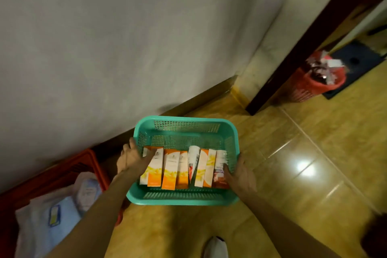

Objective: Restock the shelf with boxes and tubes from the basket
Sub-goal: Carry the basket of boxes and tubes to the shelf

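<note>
A teal plastic basket (186,125) is held low over the tiled floor, close to the wall. Inside it lie several orange-and-white boxes (170,170) side by side, a white tube (193,158) between them, and a red-and-white tube (219,170) at the right end. My left hand (134,158) grips the basket's left rim, with the thumb inside over the leftmost box. My right hand (240,176) grips the right rim, its thumb inside against the red-and-white tube. No shelf is in view.
A grey wall fills the upper left. A red crate (83,163) holding white and blue bags stands at the lower left. A dark door frame (297,52), a red waste bin (314,81) and a dark mat (356,63) are at the right. A white shoe (215,247) shows at the bottom.
</note>
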`<state>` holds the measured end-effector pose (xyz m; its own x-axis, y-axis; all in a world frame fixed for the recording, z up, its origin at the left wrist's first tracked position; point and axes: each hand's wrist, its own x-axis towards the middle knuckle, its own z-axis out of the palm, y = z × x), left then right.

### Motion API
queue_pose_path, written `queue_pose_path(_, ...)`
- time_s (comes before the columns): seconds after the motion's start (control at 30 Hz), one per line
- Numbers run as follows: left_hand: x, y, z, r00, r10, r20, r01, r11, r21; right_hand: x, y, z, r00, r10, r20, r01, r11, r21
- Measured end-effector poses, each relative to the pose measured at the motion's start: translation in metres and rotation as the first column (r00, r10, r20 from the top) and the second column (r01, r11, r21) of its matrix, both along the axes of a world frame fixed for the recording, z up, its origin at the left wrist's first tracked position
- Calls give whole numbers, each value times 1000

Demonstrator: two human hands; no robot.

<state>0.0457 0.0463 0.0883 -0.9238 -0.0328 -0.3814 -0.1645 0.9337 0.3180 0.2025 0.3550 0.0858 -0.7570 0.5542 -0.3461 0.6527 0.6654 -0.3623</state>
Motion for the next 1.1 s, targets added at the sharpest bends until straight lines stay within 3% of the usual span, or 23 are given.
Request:
queue_pose_path(0.3, 9, 54, 255, 990, -141, 13, 141, 989, -41, 45, 46, 225, 996, -87, -5, 86, 989, -118)
queue_pose_path(0.47, 17, 83, 352, 983, -182, -30, 181, 983, -12, 71, 66, 304, 982, -176, -60, 164, 971, -175)
queue_pose_path(0.83, 72, 103, 417, 954, -301, 8, 300, 950, 85, 182, 55, 394, 939, -340, -46, 335, 938, -87)
queue_pose_path(1.1, 159, 128, 451, 833, -553, -3, 549, 825, 133, 329, 14, 432, 809, -588, -26, 584, 807, -91)
